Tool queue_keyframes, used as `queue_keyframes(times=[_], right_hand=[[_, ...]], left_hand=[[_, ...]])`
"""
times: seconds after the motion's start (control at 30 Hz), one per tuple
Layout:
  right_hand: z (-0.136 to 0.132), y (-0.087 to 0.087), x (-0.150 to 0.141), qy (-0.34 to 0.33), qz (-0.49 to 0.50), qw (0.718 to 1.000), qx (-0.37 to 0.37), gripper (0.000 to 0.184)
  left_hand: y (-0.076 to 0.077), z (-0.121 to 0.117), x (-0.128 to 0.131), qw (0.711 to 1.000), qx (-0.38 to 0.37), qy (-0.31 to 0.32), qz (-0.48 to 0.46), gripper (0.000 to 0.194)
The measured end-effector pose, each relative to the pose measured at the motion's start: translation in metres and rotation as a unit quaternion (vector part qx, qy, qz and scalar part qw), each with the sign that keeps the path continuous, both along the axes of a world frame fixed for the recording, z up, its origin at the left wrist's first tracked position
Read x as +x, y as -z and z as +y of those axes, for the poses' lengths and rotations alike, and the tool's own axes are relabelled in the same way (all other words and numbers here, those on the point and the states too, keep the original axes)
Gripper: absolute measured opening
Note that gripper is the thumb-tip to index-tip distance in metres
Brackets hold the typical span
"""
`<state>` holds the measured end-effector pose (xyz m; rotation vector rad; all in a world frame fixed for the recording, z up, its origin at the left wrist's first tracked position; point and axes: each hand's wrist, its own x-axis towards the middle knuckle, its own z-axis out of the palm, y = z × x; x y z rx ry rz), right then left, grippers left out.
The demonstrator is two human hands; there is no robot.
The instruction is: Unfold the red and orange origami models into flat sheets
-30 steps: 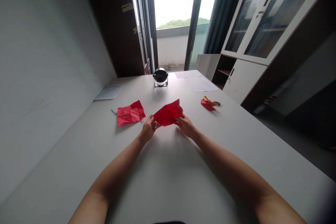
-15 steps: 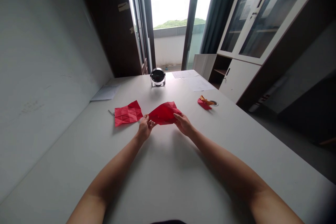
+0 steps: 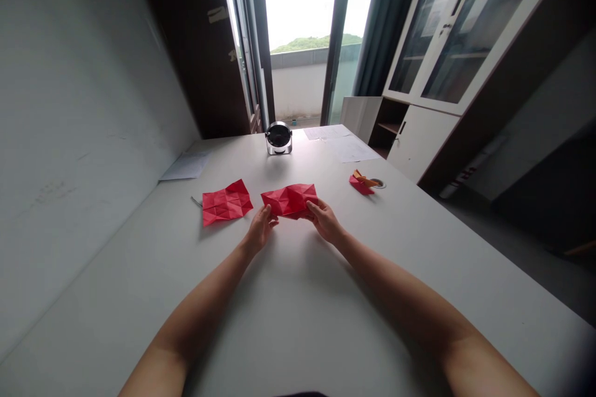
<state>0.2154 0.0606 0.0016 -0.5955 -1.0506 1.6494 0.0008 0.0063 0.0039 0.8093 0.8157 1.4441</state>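
Observation:
A sheet of creased red paper (image 3: 289, 198) is held up between my two hands, just above the white table. My left hand (image 3: 261, 226) pinches its lower left corner, thumb in front. At the right edge, my right hand (image 3: 323, 220) grips the sheet with the thumb on top and the fingers underneath. To the left of my left hand, a second creased red sheet (image 3: 226, 203) lies on the table, with a thin grey object (image 3: 196, 201) poking out from behind it.
A round black device on a silver stand (image 3: 279, 138) stands at the back of the table (image 3: 288, 298). Folded red and orange paper (image 3: 362, 182) lies right, beside a roll of tape (image 3: 379, 183). White papers lie at the back left (image 3: 185, 165) and back right (image 3: 354, 150).
The held red paper has turned, so its creased face and a straighter top edge show now. My left hand has shifted slightly on its corner. The other sheet stays put.

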Motion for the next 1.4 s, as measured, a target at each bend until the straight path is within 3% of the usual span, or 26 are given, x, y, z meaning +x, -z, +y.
queue_keyframes(times=[0.13,0.5,0.63,0.87,0.97,1.17,1.4], right_hand=[[0.001,-0.001,0.001,0.014,0.006,1.0,-0.011,0.037],[0.001,-0.002,-0.002,0.08,-0.002,0.997,-0.024,0.039],[0.001,-0.002,-0.002,0.07,-0.009,0.997,-0.02,0.04],[0.0,0.002,-0.002,0.083,-0.056,0.995,-0.004,0.044],[-0.004,0.001,-0.004,0.064,-0.069,0.996,0.01,0.044],[-0.013,-0.003,-0.01,0.04,-0.099,0.993,0.04,0.043],[-0.005,0.0,-0.007,0.09,-0.05,0.995,-0.006,0.043]], left_hand=[[0.002,-0.002,0.005,0.998,0.02,0.016,0.065,0.033],[-0.007,-0.003,0.004,0.999,0.001,0.011,-0.036,0.027],[-0.015,-0.007,0.003,0.998,-0.002,0.006,-0.067,0.023],[-0.036,-0.024,0.016,0.993,0.051,0.108,-0.022,0.037],[-0.033,-0.024,0.021,0.991,0.066,0.118,0.015,0.037],[-0.016,-0.015,0.02,0.997,0.033,0.063,0.005,0.025],[-0.009,-0.009,0.014,1.0,0.011,-0.004,-0.029,0.026]])
